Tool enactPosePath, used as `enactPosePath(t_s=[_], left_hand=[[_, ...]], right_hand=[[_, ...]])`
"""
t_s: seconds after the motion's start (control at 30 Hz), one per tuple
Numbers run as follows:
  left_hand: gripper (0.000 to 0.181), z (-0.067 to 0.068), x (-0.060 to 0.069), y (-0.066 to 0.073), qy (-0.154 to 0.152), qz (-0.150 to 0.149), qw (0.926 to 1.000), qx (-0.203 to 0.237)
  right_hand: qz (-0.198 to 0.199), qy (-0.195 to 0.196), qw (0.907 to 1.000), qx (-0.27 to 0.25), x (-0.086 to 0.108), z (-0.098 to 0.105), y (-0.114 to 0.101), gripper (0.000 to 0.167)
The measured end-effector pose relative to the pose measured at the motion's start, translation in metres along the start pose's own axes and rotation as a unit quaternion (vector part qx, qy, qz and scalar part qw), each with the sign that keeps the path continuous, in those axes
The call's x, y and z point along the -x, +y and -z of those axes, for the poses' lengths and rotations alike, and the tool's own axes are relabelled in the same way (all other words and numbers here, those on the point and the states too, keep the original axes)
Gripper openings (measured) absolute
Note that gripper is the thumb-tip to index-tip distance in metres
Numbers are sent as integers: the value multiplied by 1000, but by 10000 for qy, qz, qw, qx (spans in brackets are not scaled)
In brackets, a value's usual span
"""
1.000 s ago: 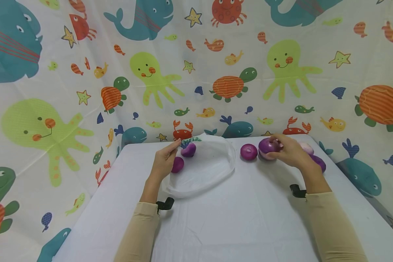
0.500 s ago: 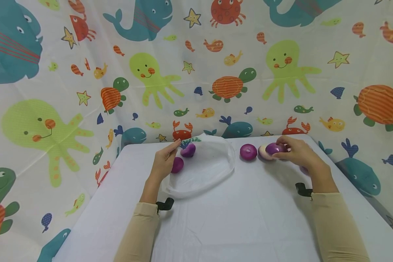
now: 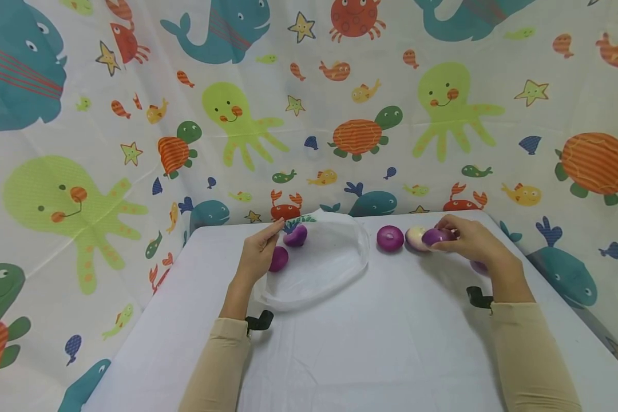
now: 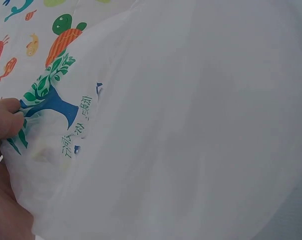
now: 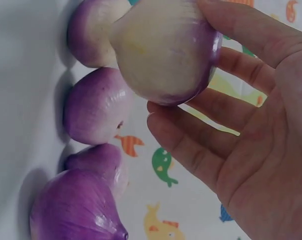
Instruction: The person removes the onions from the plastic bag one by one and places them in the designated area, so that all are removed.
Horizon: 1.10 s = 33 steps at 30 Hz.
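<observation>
Evidently both hands are busy. The thumb and fingers of the right hand [image 3: 474,245] grasp a purple-and-white onion [image 5: 165,50], the thumb on one side and the fingers on the other, near the far right corner of the table [image 3: 350,355]. The left hand [image 3: 256,253] pinches the rim of a white plastic bag [image 3: 335,252], which lies open near the table's far edge, toward the far left corner; its printed tree shows beside the fingertips. Two purple vegetables [image 3: 278,259] show inside the bag's mouth, close to that hand.

Around the held onion, four more onions [image 5: 98,105] stand in a row on the table, one of them paler than its neighbours. From overhead, the right hand partly hides this row. Beyond the far edge hangs a cloth [image 3: 314,114] printed with sea animals. Tan sleeves [image 3: 530,355] cover both forearms, and a black mount [image 3: 260,320] sits at each wrist.
</observation>
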<state>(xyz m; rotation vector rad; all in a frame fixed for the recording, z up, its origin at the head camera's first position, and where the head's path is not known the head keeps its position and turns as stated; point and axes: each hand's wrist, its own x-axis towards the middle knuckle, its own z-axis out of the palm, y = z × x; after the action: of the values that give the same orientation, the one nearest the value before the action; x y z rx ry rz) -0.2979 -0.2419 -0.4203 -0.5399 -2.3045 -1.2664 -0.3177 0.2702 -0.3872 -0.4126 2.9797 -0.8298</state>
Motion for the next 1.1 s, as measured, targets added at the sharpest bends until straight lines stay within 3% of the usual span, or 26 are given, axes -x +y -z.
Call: enactPosePath(t_s=[0.23,0.83,1.1], left_hand=[[40,0,1,-1,9,26,10000,5],[41,0,-1,-1,2,3,10000,-56],[42,0,-2,-3,14,39,10000,5]], right_hand=[[9,-130,9999,45,1,2,4,64],[-194,-196,9992,304,2,3,11,56],[-315,-343,9981,406,4,2,13,69]])
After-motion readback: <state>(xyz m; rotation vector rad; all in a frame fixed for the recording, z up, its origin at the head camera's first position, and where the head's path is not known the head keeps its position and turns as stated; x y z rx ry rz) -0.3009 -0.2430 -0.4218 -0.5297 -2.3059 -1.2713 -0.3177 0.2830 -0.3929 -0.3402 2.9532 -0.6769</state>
